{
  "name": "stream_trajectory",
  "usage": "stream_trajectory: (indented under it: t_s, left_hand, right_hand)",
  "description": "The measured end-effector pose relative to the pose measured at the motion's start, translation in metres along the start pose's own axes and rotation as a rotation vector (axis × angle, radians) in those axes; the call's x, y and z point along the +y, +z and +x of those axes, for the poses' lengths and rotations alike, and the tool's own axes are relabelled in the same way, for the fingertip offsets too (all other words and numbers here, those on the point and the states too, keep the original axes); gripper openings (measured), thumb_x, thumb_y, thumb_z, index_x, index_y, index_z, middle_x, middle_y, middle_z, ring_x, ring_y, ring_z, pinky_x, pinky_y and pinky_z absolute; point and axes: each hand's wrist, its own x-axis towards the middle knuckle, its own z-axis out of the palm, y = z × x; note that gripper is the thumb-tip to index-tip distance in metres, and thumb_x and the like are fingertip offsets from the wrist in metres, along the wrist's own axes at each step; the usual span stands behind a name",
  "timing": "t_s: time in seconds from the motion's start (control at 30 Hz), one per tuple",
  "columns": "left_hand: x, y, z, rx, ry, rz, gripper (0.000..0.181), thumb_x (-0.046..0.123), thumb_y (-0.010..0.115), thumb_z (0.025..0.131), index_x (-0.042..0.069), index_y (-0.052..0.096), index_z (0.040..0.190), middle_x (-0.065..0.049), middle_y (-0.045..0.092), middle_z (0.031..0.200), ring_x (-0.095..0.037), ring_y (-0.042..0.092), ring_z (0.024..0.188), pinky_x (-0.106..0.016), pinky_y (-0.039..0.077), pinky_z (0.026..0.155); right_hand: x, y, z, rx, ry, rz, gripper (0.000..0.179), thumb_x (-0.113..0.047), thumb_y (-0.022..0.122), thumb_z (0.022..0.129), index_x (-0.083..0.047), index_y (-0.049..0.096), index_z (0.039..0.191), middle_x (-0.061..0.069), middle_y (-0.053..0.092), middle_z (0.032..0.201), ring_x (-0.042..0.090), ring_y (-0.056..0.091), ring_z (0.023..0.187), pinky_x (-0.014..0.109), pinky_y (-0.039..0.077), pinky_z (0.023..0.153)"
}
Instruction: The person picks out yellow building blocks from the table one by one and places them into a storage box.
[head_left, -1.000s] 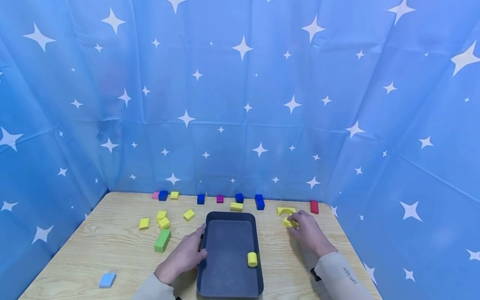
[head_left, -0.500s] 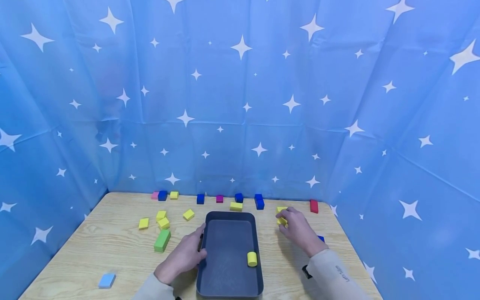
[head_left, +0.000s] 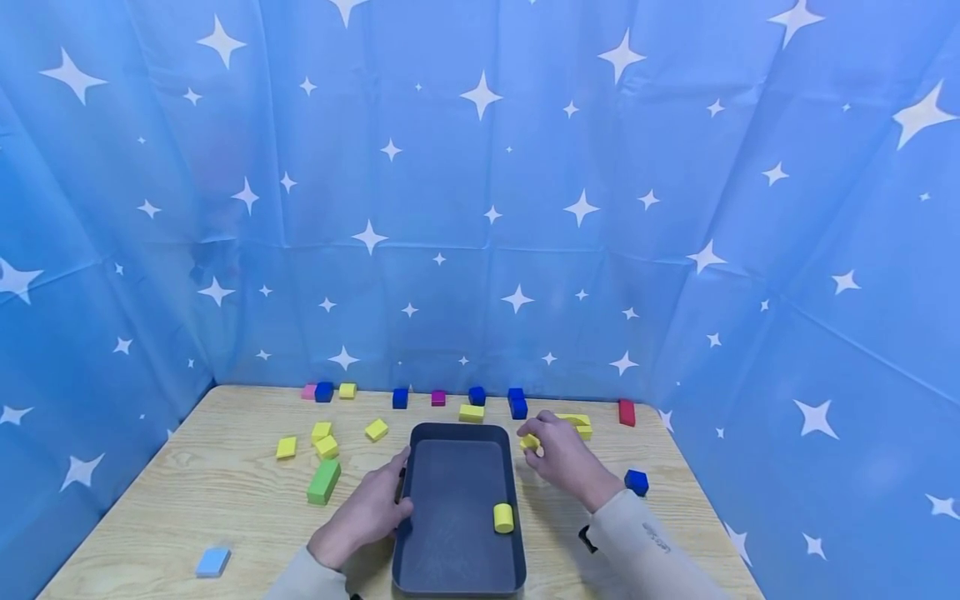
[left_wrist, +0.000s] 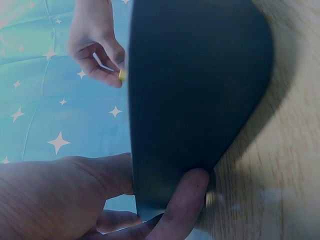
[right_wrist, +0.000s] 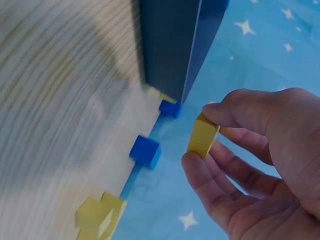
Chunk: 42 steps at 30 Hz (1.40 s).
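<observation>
My left hand (head_left: 367, 508) grips the left wall of a dark grey tray (head_left: 450, 500), its thumb at the rim. The left wrist view shows fingers curled at the tray's edge (left_wrist: 200, 90). Inside the tray, near its right wall, stands a yellow cylinder block (head_left: 503, 518). Just right of the tray, my right hand (head_left: 566, 460) pinches a small yellow block (right_wrist: 203, 136) between thumb and fingertips. Beyond that hand lie a yellow arch block (head_left: 574, 418) and another yellow block (head_left: 584, 432), partly covered by it in the head view.
A blue block (head_left: 636, 482) lies right of my right forearm, a red block (head_left: 627, 412) farther back. Blue blocks (head_left: 517, 404) and a magenta block (head_left: 438, 398) line the back edge. Left are several yellow blocks (head_left: 327, 447), a green block (head_left: 324, 482) and a light blue block (head_left: 213, 562).
My right hand has moved left toward the tray with the yellow block, away from the arch block. The blue block under the right forearm has come into view. The left hand and tray stay put.
</observation>
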Motion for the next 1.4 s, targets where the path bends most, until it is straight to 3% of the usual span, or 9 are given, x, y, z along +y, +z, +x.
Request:
stream_trajectory:
  t_s: [0.23,0.63,0.93,1.4]
  left_hand:
    - [0.001,-0.001,0.000,0.002,-0.016,-0.003,0.088,0.001,0.073,0.106,-0.002,0.029,0.182,-0.035,0.060,0.167,-0.019,0.075,0.081,-0.037,0.064,0.060]
    - [0.001,-0.001,-0.001,0.007,-0.008,-0.007,0.088,0.001,0.074,0.106,-0.002,0.029,0.182,-0.035,0.058,0.169,-0.019,0.076,0.082,-0.036,0.064,0.060]
    - [0.002,-0.002,-0.001,0.011,0.008,0.002,0.089,-0.001,0.074,0.105,-0.003,0.030,0.182,-0.035,0.062,0.163,-0.019,0.074,0.071,-0.037,0.063,0.058]
    - [0.002,-0.002,-0.001,-0.004,-0.001,-0.005,0.087,0.000,0.074,0.106,-0.002,0.030,0.182,-0.035,0.064,0.161,-0.019,0.075,0.074,-0.038,0.065,0.060]
  right_hand:
    - [-0.016,0.008,0.006,-0.025,-0.115,-0.021,0.024,-0.005,0.092,0.098,-0.006,0.085,0.121,0.007,0.075,0.112,0.018,0.071,0.096,0.038,0.071,0.085]
    - [-0.048,0.012,0.011,-0.126,-0.224,-0.070,0.025,-0.010,0.093,0.100,-0.009,0.084,0.123,0.007,0.076,0.115,0.016,0.075,0.097,0.030,0.072,0.088]
    - [-0.078,0.017,0.016,-0.177,-0.352,-0.112,0.023,-0.012,0.090,0.103,-0.009,0.084,0.125,0.006,0.075,0.116,0.012,0.073,0.093,0.025,0.069,0.086]
    - [-0.118,0.027,0.018,-0.310,-0.372,-0.172,0.032,-0.020,0.093,0.102,-0.018,0.086,0.132,-0.001,0.080,0.122,0.005,0.075,0.101,0.020,0.069,0.094]
